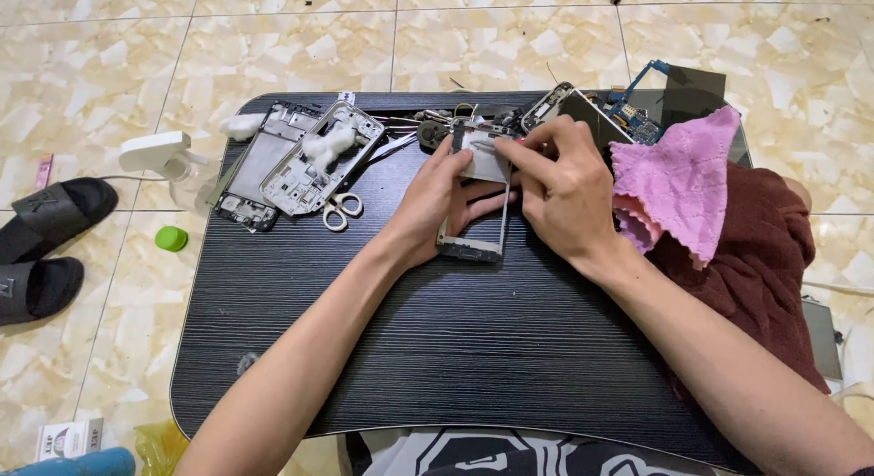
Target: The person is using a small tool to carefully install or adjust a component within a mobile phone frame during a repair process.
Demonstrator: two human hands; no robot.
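A bare phone frame (pixel 473 247) lies near the middle of the black table (pixel 437 349), tilted up at its far end. My left hand (pixel 432 203) grips the frame from the left side and underneath. My right hand (pixel 564 189) rests on its right side, fingertips pinching at a grey-white piece (pixel 485 157) at the frame's top. Which hand bears the frame's weight is unclear.
Two more stripped phone frames (pixel 305 157) and small scissors (pixel 339 207) lie at the back left, with loose parts and a blue circuit board (pixel 637 121) behind the hands. A pink cloth (pixel 683 180) and a dark red cloth (pixel 756 258) cover the right edge. Sandals (pixel 45 239) and a green cap (pixel 170 238) sit on the floor at left.
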